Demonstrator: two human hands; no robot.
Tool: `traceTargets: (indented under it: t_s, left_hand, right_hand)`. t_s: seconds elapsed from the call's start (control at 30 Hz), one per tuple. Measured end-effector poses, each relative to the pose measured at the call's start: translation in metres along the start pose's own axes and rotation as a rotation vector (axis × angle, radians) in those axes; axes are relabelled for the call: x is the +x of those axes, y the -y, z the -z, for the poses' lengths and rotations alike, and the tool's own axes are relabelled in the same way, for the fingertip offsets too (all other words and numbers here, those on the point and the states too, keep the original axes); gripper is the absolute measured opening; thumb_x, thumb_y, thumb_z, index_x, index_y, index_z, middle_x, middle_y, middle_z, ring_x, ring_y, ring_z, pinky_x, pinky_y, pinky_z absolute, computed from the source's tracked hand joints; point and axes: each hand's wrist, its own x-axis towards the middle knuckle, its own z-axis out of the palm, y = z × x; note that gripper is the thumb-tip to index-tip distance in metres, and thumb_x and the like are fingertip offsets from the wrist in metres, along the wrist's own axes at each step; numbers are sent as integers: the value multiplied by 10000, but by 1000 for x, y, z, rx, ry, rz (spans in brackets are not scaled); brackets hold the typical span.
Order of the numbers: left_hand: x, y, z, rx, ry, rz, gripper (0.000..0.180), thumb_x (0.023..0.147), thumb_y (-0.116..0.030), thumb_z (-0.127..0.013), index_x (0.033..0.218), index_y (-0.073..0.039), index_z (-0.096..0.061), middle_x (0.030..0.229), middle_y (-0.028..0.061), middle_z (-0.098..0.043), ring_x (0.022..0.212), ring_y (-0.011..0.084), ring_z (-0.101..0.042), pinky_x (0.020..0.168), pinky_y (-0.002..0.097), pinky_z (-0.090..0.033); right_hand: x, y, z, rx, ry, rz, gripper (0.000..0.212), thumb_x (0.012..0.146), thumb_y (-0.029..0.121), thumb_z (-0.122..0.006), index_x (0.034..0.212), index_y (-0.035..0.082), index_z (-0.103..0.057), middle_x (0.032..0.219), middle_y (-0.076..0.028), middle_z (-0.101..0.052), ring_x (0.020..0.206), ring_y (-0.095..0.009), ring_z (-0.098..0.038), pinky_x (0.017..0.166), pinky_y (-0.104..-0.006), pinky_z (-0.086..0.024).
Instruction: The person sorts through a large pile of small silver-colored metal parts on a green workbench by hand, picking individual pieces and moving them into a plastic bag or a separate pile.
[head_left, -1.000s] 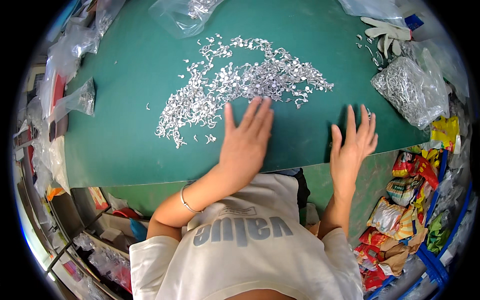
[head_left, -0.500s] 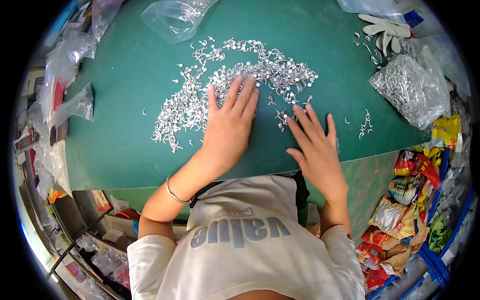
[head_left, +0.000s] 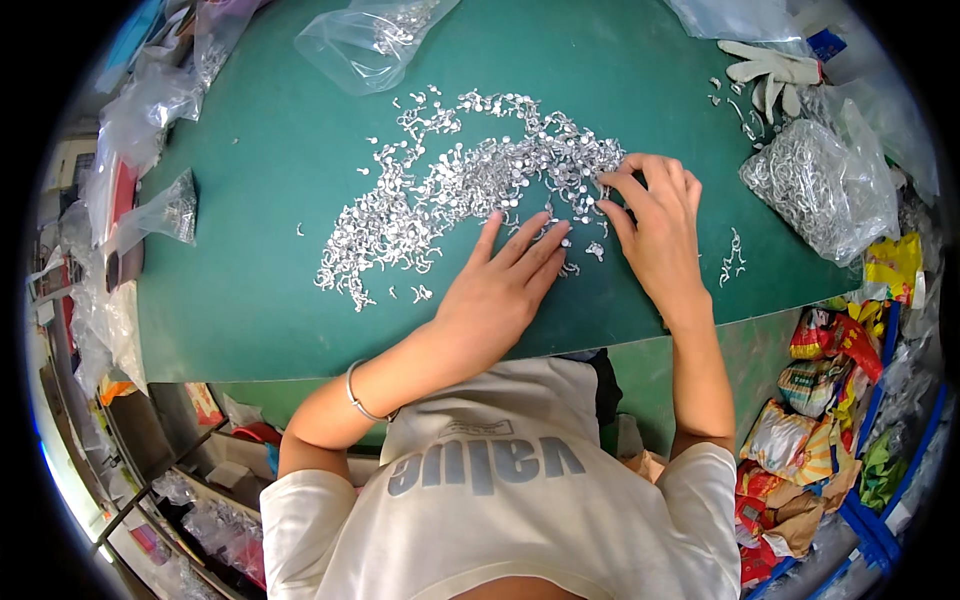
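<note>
A spread-out heap of small silvery metal pieces (head_left: 480,180), each with a round disc and a curved tail, lies on the green table (head_left: 250,300). My left hand (head_left: 500,300) rests palm down at the heap's near side, fingers stretched and slightly apart, touching a few loose pieces. At the heap's right end is my right hand (head_left: 660,225). Its fingers are bent, with the thumb and index fingertips apart beside some pieces; nothing shows held between them. The undersides of both hands are hidden.
On the right lie a clear bag of metal pieces (head_left: 815,190), a white glove (head_left: 770,70) and a few stray pieces (head_left: 735,255). Another plastic bag (head_left: 370,45) sits at the far edge. Colourful packets (head_left: 800,440) are stacked right of the table; bags (head_left: 150,110) crowd the left.
My left hand has moved back off the heap toward me and slightly right. My right hand has moved up and right to the heap's right end, its fingers bending.
</note>
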Motion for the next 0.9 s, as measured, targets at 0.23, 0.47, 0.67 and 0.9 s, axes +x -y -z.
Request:
traceTargets:
  t_s: [0.23,0.47,0.67,0.9]
  left_hand:
    - [-26,6,13,-119,-38,109,386,859,-31,-616,1242,-12,-581,1456,149,-432,1384,338,-365,1131,586,-217]
    - [-73,15,21,-287,-218,376,341,832,63,-595,1162,-16,-629,1423,175,-464,1376,378,-381,1145,578,-191]
    - [-115,28,13,-246,-473,555,295,842,83,-555,1103,-9,-656,1357,185,-516,1342,396,-422,1129,582,-212]
    - [-137,29,-1,-181,-700,727,295,829,108,-533,1056,-21,-669,1297,198,-545,1313,435,-439,1116,569,-247]
  right_hand:
    - [7,-3,2,0,1,87,220,736,84,-760,929,70,-656,1010,-53,-559,1041,-254,-522,918,-447,-347]
    - [10,1,6,162,24,27,255,708,-6,-746,896,73,-594,939,-31,-582,942,-234,-537,895,-406,-340]
    - [10,-3,8,339,33,-136,242,736,-28,-710,945,60,-626,830,-45,-608,796,-232,-564,849,-348,-374]
    - [34,-12,40,386,167,-97,131,719,60,-781,786,16,-678,745,-80,-619,722,-248,-553,706,-353,-442]
